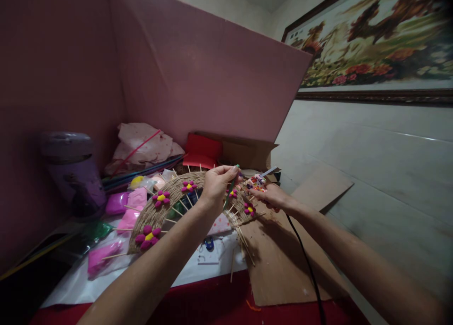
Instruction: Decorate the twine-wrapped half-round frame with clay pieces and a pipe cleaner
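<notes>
My left hand (220,181) is raised over the woven arch, its thumb and fingers pinched on a thin green strip (231,190) that hangs down. To its right, my right hand (271,195) is curled palm up around a cluster of small multicoloured pieces (257,182). A pale, translucent stick (269,171) pokes out beside that cluster; whether this hand grips it is unclear. Beneath both hands stands the arch of coiled twine (141,212), with wooden sticks radiating from it and magenta flowers with yellow centres (161,198) on its face.
Bags of pink clay (131,220) lie at left, near a purple bin (76,179). Brown cardboard (283,259) lies at right, crossed by a black cord (306,259). Red paper (202,150) is at the back. Loose sticks (247,249) and a small blue object (208,243) lie in front.
</notes>
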The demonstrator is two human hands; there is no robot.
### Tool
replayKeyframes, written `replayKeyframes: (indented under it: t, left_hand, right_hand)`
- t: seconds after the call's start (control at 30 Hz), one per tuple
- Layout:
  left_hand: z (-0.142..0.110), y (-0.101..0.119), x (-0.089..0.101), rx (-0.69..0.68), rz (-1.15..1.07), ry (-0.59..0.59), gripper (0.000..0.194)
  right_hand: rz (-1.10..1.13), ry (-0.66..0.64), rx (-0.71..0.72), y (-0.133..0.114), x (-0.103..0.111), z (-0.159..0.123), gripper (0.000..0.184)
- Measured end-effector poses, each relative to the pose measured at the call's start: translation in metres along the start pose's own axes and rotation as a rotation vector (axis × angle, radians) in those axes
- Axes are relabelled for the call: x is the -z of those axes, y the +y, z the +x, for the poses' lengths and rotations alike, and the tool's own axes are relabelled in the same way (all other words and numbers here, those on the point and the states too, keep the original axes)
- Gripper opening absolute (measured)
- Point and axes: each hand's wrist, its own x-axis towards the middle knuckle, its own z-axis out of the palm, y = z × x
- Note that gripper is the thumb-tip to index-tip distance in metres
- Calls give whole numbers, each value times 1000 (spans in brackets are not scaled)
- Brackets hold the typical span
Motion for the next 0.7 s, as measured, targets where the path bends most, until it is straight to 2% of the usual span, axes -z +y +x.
replayKeyframes:
  t: [0.27, 0.43, 0.7]
  left_hand:
    - [0, 1, 1, 21, 8, 15, 21]
    - [0, 1, 1, 31, -5, 14, 26]
    - [-1, 4, 2, 50, 15, 19, 27]
  right_hand:
    - [19, 7, 47, -7, -1, 4, 49]
    - [44, 28, 23, -11, -4, 6, 50]
    - [29, 21, 84, -15, -6, 11, 46]
